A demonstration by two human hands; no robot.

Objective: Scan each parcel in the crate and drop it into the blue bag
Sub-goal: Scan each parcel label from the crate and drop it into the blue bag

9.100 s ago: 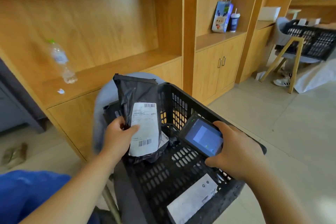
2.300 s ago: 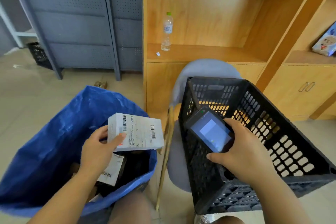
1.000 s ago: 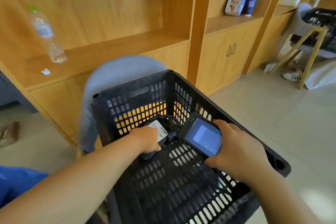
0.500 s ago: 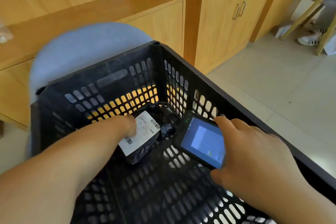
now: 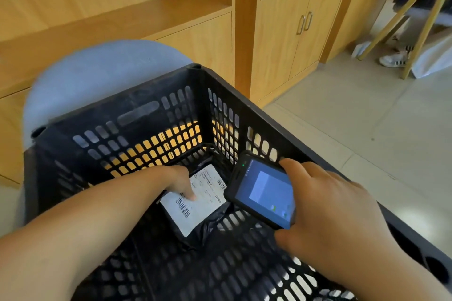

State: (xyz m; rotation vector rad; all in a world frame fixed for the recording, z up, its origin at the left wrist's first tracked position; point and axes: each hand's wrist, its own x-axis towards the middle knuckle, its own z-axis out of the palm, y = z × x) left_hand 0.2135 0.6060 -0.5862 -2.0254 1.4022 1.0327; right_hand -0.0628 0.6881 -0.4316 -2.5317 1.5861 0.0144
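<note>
A black plastic crate (image 5: 137, 115) fills the head view. In its far corner lies a small black parcel (image 5: 208, 225) with a white barcode label (image 5: 195, 205) facing up. My left hand (image 5: 177, 179) reaches into the crate and holds the parcel at its far left edge. Its thumb lies on the label and its fingers are hidden behind the parcel. My right hand (image 5: 330, 217) grips a handheld scanner (image 5: 265, 194) with a lit blue screen. The scanner hovers just right of the label, partly over the parcel. The blue bag is out of view.
The crate sits on a grey chair (image 5: 97, 73) in front of wooden shelving and cabinets (image 5: 281, 39). Tiled floor (image 5: 367, 129) lies to the right. A wooden stand (image 5: 415, 19) and a white shoe (image 5: 393, 60) are at the far right.
My left hand has pulled the parcel a little nearer, so more of its label shows. The scanner has moved closer to the label. The view has dipped further into the crate.
</note>
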